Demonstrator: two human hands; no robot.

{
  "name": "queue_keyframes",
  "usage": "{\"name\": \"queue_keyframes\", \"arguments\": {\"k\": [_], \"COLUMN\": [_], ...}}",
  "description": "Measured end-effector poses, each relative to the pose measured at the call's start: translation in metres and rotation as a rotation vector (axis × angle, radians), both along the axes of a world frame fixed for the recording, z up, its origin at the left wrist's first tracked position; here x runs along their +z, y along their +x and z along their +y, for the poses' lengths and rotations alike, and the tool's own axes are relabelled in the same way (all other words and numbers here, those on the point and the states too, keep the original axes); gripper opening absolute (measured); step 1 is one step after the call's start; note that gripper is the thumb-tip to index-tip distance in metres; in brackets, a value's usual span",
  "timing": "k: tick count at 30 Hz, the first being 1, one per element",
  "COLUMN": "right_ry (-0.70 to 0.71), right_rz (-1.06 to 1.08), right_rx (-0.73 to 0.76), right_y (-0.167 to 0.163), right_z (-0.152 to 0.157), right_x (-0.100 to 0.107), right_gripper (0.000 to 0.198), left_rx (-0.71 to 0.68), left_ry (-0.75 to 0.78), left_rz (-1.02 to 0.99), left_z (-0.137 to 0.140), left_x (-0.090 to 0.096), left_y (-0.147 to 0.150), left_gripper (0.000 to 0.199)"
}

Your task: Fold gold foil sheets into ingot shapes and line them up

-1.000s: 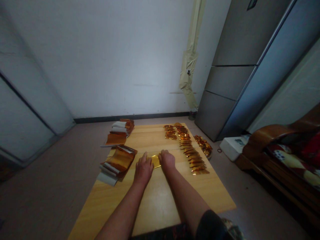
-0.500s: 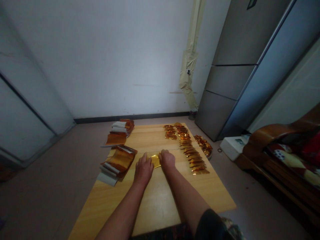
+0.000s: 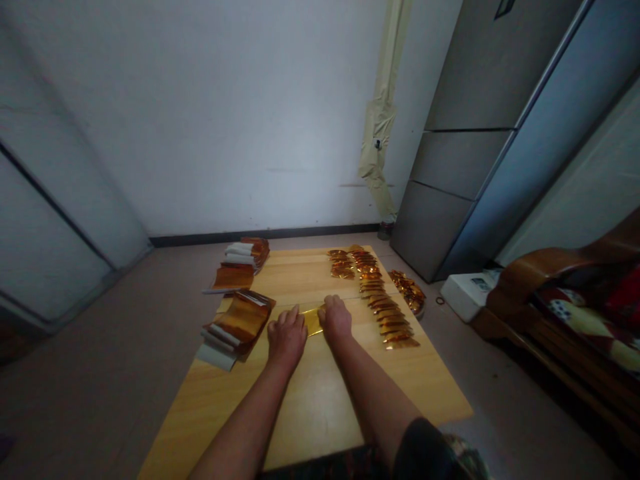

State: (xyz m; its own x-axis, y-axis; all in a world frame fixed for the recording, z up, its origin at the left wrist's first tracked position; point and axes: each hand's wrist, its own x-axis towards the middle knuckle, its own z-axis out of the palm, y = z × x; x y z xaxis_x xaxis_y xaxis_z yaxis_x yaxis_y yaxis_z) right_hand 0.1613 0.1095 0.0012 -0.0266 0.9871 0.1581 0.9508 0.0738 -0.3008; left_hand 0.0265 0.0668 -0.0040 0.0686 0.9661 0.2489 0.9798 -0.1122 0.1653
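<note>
Between my two hands a small sheet of gold foil paper (image 3: 313,323) lies on the wooden table. My left hand (image 3: 288,337) has its curled fingers on the sheet's left end. At the right end, my right hand (image 3: 337,317) grips the sheet with bent fingers; its fingertips are partly hidden. Left of my hands lies a fanned stack of gold foil sheets (image 3: 244,317) with pale undersides. A long row of folded gold foil pieces (image 3: 383,303) runs along the table's right side, beside a shorter row (image 3: 341,263).
More foil sheets (image 3: 235,277) lie at the far left of the table (image 3: 320,407). Beyond its right edge sits a container heaped with folded foil (image 3: 409,293). A grey refrigerator (image 3: 450,180), a white box (image 3: 465,295) and a wooden seat (image 3: 530,300) stand to the right.
My right hand has risen slightly on the sheet's right end, and the fingers of my left hand have shifted a little. The foil stays flat between them.
</note>
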Motion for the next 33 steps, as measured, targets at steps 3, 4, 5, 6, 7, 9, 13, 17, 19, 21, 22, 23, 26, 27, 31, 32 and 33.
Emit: {"name": "queue_keyframes", "arguments": {"k": [3,4,5,6,7,9,13,17,19,21,22,23,26,27,31,32,33], "right_ry": [0.064,0.075,0.083,0.089,0.092,0.099,0.112,0.093,0.081,0.072,0.069,0.066,0.058,0.056,0.047,0.048,0.049], "right_rz": [0.041,0.057,0.076,0.098,0.121,0.174,0.258,0.252,0.241,0.235,0.234,0.234,0.25,0.263,0.346,0.372,0.398], "right_rx": [0.069,0.096,0.121,0.141,0.158,0.182,0.206,0.154,0.122,0.1,0.095,0.094,0.1,0.102,0.115,0.116,0.115], "right_y": [0.007,0.01,0.013,0.016,0.018,0.022,0.019,0.01,0.007,0.005,0.005,0.005,0.009,0.011,0.018,0.02,0.021], "right_z": [-0.002,-0.002,-0.003,-0.004,-0.005,-0.01,-0.023,-0.033,-0.035,-0.034,-0.033,-0.032,-0.028,-0.027,-0.023,-0.022,-0.021], "right_x": [-0.002,-0.003,-0.004,-0.005,-0.006,-0.009,-0.01,-0.005,-0.003,-0.004,-0.005,-0.006,-0.012,-0.013,-0.016,-0.016,-0.016], "right_gripper": [0.015,0.015,0.015,0.015,0.015,0.014,0.003,0.021,0.023,0.024,0.024,0.024,0.023,0.022,0.024,0.026,0.028], "left_rx": [-0.006,-0.006,-0.007,-0.006,-0.006,-0.006,-0.011,-0.003,0.0,-0.003,-0.005,-0.007,-0.015,-0.021,-0.051,-0.055,-0.059], "left_ry": [-0.013,-0.018,-0.021,-0.023,-0.025,-0.031,-0.059,-0.091,-0.099,-0.098,-0.096,-0.095,-0.1,-0.104,-0.125,-0.131,-0.137], "left_rz": [-0.008,-0.014,-0.02,-0.027,-0.035,-0.054,-0.09,-0.111,-0.115,-0.113,-0.111,-0.11,-0.114,-0.117,-0.113,-0.111,-0.109], "left_z": [-0.001,-0.001,-0.001,-0.001,-0.001,-0.002,-0.004,-0.005,-0.005,-0.004,-0.004,-0.003,-0.002,-0.002,0.0,0.0,0.0], "left_x": [-0.001,-0.001,-0.002,-0.002,-0.002,-0.001,0.002,0.004,0.004,0.003,0.002,0.001,-0.002,-0.003,-0.005,-0.005,-0.006], "left_y": [-0.002,-0.003,-0.003,-0.004,-0.004,-0.004,-0.005,-0.006,-0.007,-0.008,-0.009,-0.009,-0.012,-0.013,-0.019,-0.021,-0.022], "left_gripper": [0.027,0.027,0.028,0.028,0.029,0.032,0.038,0.043,0.043,0.044,0.044,0.044,0.046,0.046,0.048,0.048,0.049]}}
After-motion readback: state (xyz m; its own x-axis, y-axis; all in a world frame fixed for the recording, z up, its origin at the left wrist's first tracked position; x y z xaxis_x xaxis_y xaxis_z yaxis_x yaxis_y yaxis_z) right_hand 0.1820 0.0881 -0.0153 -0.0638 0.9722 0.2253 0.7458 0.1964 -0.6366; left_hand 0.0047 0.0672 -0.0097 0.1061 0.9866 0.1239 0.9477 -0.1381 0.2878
